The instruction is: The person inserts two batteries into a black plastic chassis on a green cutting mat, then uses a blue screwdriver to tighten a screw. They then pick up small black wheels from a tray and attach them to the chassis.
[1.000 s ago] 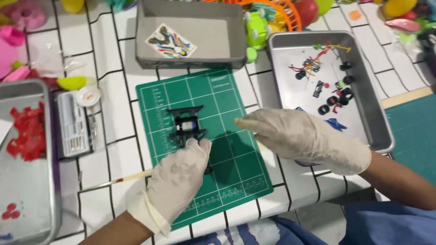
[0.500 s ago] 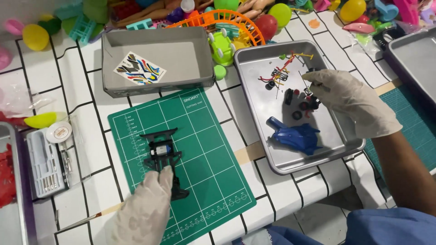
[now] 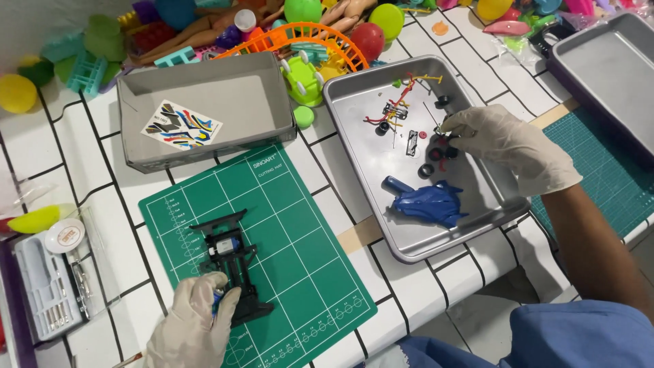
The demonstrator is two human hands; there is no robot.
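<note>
Currently, head view only: a black toy-car chassis (image 3: 230, 266) is lying on the green cutting mat (image 3: 300, 272), roughly mid-left of it, with a small motor block seated in its middle. The left hand (image 3: 187, 334), gloved, is closed around the chassis' near end, fingers curled on it so it is kept steady against the mat. The right hand (image 3: 507, 146), also gloved, is reached into the metal tray (image 3: 409, 249) on the right; its fingertips are pinched together over the scatter of small black wheels (image 3: 436, 153) and red bits, and something small seems to be nipped between them, though what exactly cannot be told. A blue car body shell (image 3: 429, 203) is lying in the same tray, nearer the front edge, untouched. A grey box (image 3: 204, 160) with a sticker sheet (image 3: 181, 126) is sitting behind the mat. Judged step: part-picking for chassis assembly, chassis bare of wheels. Next move, as judged, calls for a firm pinch on one small part, carried across to the mat, and fine alignment with the chassis while it is held still.
</note>
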